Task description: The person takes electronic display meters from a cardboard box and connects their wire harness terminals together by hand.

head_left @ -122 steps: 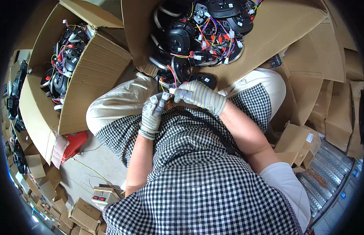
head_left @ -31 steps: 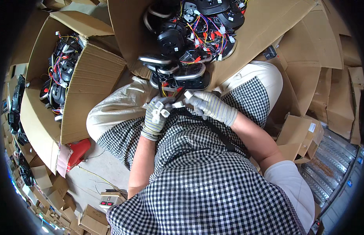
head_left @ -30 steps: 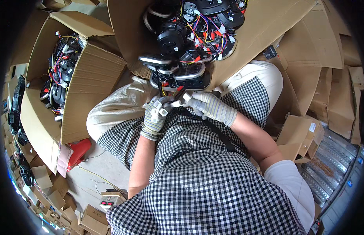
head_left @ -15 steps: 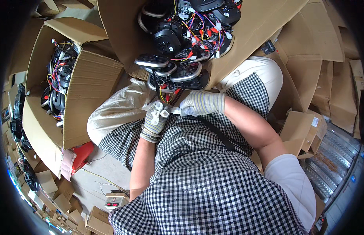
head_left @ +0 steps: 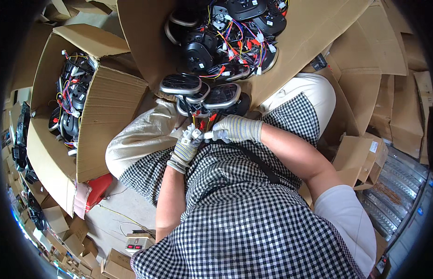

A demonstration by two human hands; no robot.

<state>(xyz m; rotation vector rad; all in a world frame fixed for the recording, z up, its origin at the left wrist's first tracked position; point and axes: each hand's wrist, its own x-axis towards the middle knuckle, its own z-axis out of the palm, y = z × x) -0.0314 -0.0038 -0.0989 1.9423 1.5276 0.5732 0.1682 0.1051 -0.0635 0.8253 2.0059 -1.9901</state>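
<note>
- At the far left an open cardboard box (head_left: 102, 125) stands on the floor, its flaps spread; black round housings with red, yellow and white wires (head_left: 70, 100) fill it.
- Near its lower corner a red object (head_left: 99, 188) lies on the floor, and nearer still a small grey switch box with red buttons (head_left: 138, 242) sits among thin loose wires.
- The gloved left hand (head_left: 186, 149) is raised over the lap, fingers pinched closed on a small white connector (head_left: 196, 134) at the end of a wire bundle.
- Just above the hands, resting across the person's beige-trousered knees, lie three oval black housings with silver rims (head_left: 204, 95), side by side and touching; red and yellow wires hang from them down to the connector.
- The gloved right hand (head_left: 235, 130) comes in from the right, fingers curled around a second white connector (head_left: 210, 135) just beside the one the left hand holds; whether the two plugs touch cannot be told.
- Far behind, a large open carton (head_left: 314, 28) holds a heap of similar black housings tangled with coloured wires (head_left: 235, 42).
- To the right flattened cardboard boxes (head_left: 360, 153) are stacked, and at the far right edge lies ribbed metal sheeting (head_left: 398, 186).
</note>
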